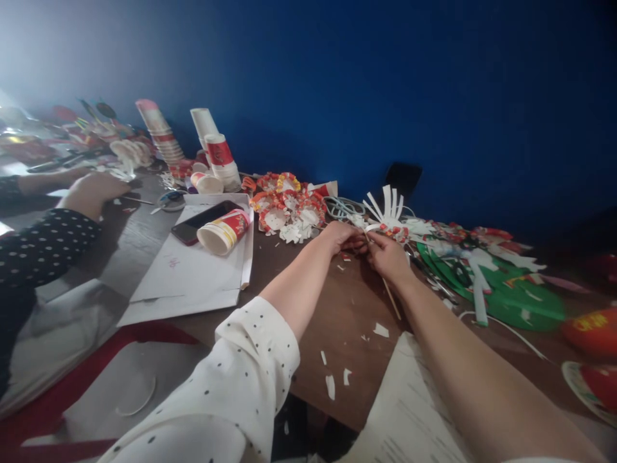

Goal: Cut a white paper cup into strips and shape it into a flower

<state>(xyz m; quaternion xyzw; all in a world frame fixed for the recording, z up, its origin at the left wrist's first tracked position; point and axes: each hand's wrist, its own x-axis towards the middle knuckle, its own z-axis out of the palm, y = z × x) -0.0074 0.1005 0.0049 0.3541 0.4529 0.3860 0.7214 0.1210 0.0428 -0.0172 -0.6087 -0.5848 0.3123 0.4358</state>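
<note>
My two hands meet over the brown table. My right hand (390,258) is closed around a thin wooden stick (392,299), whose lower end points down toward the tabletop. Close beside it, my left hand (344,236) has its fingers curled in at the stick's upper end; what lies in them is hidden. Just behind my fingers sits a paper cup cut into white strips (387,204) that fan upward, with red and white bits at its base. Whether either hand touches that cup, I cannot tell.
Red flower-like cut cups (288,199) lie behind my left hand. A green disc (535,297) with paper scraps is at right. To the left, a paper cup (224,231) and a phone (186,231) rest on white sheets (186,273). Another person's hand (96,186) works farther left.
</note>
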